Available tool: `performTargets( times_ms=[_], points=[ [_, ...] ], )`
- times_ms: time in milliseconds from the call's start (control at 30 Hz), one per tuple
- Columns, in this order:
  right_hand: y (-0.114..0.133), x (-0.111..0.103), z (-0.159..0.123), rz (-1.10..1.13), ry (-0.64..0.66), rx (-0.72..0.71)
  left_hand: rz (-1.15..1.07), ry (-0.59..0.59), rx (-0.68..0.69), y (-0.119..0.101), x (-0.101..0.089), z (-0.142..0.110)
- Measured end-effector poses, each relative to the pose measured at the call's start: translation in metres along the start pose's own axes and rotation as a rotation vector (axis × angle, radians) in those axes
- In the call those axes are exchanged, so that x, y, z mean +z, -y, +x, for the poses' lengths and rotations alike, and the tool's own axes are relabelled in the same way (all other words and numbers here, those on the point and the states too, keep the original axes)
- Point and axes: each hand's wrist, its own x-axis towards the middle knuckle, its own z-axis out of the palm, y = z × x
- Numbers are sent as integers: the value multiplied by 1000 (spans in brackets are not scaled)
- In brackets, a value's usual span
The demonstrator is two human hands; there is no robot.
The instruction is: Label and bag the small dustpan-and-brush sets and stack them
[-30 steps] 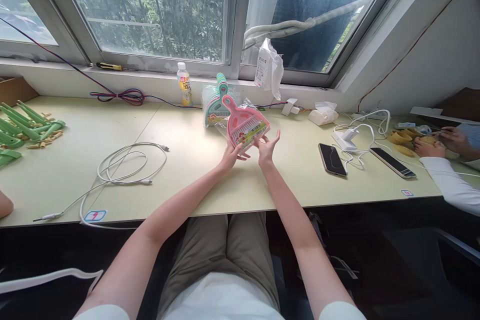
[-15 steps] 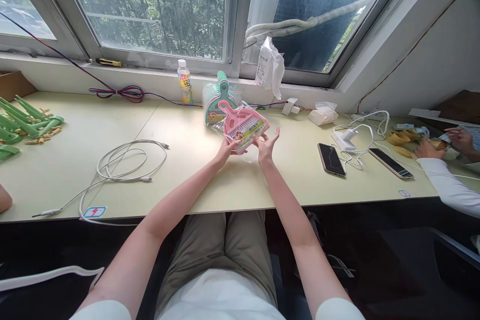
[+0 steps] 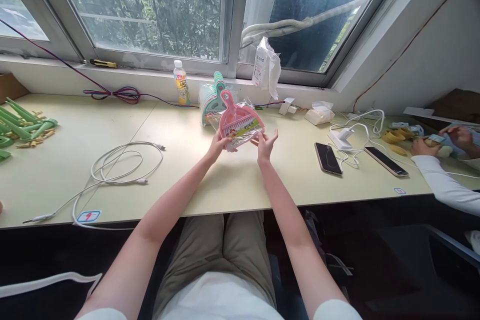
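A pink mini dustpan-and-brush set (image 3: 239,120) in a clear plastic wrapper is held up over the pale desk (image 3: 232,185). My left hand (image 3: 217,144) grips its lower left corner. My right hand (image 3: 266,144) pinches the lower right corner, with the other fingers spread. Just behind it stands a stack of teal sets (image 3: 210,100) in plastic bags, near the window ledge.
A coiled white cable (image 3: 120,165) lies to the left, with green plastic pieces (image 3: 22,127) at the far left. A drink bottle (image 3: 181,84) stands by the window. Two phones (image 3: 327,158) and a charger lie to the right. Another person's hands (image 3: 442,142) work at the far right.
The pink set has turned from tilted to nearly upright in my hands and shifted slightly left. The other person's hands at the right have moved.
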Motion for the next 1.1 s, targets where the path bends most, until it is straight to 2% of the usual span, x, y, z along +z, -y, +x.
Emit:
performTargets(
  times_ms=[100,200,333,500,533,567,633,733,800,867,967,1033,1100],
  points=[
    [5,-2,-1,-167,-56,-195,-11,34,-38,-8,-9,2],
    [5,0,-7,-352,-36,-353,-26,47,-83,-13,-10,0],
    [8,3,-14,-393,15,-381,-13,41,-131,-18,-10,-2],
    [13,-8,-7,-450,-215,-443,-35,-60,-93,-32,-23,3],
    [11,-10,-4,-496,-214,-463,-39,-80,-109,-34,-27,5],
    [9,-13,0,-531,-176,-480,-38,-95,-140,-36,-31,6],
    [4,-14,6,-527,-3,-494,-58,-106,-181,-38,-37,7],
    [1,-13,9,-388,248,-471,-132,-171,-239,-39,-42,5],
    [1,-12,8,-317,267,-451,-155,-181,-300,-38,-46,4],
    [0,-11,7,-326,202,-456,-124,-120,-374,-37,-51,2],
    [-3,-10,6,-411,119,-488,-21,35,-465,-34,-59,-1],
    [-6,-9,6,-456,94,-491,41,118,-492,-31,-61,-2],
    [-10,-9,5,-524,54,-512,79,148,-482,-30,-61,-2]
  ],
)
